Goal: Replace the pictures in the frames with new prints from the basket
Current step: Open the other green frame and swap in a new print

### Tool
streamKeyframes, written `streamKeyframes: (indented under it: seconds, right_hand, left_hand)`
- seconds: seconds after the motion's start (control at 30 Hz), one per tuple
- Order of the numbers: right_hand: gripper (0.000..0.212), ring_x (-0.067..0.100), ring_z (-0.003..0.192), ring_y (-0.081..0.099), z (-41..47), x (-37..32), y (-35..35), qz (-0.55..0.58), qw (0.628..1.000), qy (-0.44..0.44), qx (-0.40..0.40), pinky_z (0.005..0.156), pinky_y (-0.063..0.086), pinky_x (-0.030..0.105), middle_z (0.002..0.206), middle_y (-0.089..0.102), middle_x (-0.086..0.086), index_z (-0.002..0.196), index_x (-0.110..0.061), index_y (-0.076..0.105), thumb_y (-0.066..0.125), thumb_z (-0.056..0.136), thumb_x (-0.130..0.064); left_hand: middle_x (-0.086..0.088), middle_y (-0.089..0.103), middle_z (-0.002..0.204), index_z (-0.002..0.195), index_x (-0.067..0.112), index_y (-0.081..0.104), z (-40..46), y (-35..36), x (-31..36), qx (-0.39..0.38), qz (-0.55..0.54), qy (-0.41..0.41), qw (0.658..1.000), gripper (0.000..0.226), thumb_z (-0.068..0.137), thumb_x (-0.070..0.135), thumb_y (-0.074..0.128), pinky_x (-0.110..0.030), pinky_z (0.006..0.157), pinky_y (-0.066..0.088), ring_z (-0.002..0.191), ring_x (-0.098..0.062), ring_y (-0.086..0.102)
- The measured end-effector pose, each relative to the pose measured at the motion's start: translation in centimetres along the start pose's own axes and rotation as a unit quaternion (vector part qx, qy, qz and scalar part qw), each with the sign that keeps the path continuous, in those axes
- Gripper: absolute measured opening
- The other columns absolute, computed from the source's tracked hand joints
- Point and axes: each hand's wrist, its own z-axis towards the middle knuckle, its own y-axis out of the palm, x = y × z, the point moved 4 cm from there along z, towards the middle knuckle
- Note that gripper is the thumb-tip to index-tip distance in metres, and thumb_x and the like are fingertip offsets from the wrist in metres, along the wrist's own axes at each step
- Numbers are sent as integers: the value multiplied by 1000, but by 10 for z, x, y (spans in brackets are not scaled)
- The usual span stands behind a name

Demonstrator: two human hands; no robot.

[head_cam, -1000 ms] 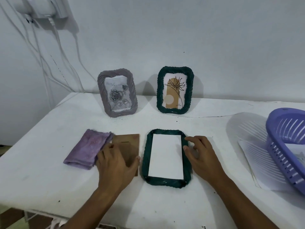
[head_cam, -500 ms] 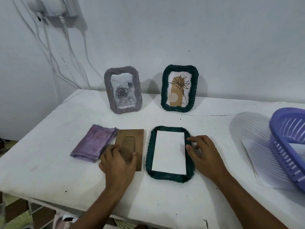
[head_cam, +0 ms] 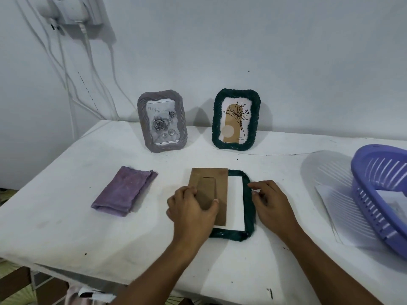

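A folded purple cloth (head_cam: 124, 191) is laid on the white table (head_cam: 66, 216), toward its left side. High on the wall (head_cam: 264, 51), at the upper left, a white socket block (head_cam: 72, 9) is mounted, and several white cables (head_cam: 88, 69) are hung from it down behind the table's far left corner. Under the table's near edge, at the lower left, part of a brown wooden support (head_cam: 13, 287) can be seen.
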Motion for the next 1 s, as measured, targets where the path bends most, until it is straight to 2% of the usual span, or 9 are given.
streamKeyframes:
  seconds: [0.4,0.67,0.77,0.9,1.0]
  right_hand:
    - [26,12,85,55,0,0,-1,-12,1000,-2,-1,76,41,13,99,58,-4,110,-15,66,55,89,-6]
    - [25,11,87,55,0,0,-1,-14,1000,1,-5,78,43,18,101,57,-6,111,-16,65,55,89,-9]
    - [25,11,86,55,1,0,-2,-13,1000,-2,-3,77,42,16,100,57,-6,110,-15,66,55,89,-9]
    - [24,11,87,55,1,-1,-2,-10,1000,-5,-2,79,46,22,101,58,-4,110,-15,66,55,89,-9]
    - [24,11,86,54,0,-1,-2,-9,1000,-7,-2,78,44,21,100,57,-6,109,-16,66,55,89,-8]
  left_hand:
    - [-3,40,134,126,13,48,-10,38,20,-29,52,-2,998,57,82,48,61,-35,100,30,122,-24,32]
    - [-5,39,135,130,12,46,-9,46,23,-35,73,-8,997,62,82,49,60,-36,100,31,122,-25,32]
    - [-4,39,135,129,13,46,-9,46,23,-33,78,-6,996,62,82,50,59,-36,100,32,122,-25,33]
    - [-4,40,135,128,13,47,-11,46,23,-33,80,-4,996,60,82,50,59,-35,100,32,122,-24,33]
    - [-4,39,135,128,12,47,-13,45,22,-32,76,-4,997,59,82,48,59,-35,100,30,122,-24,32]
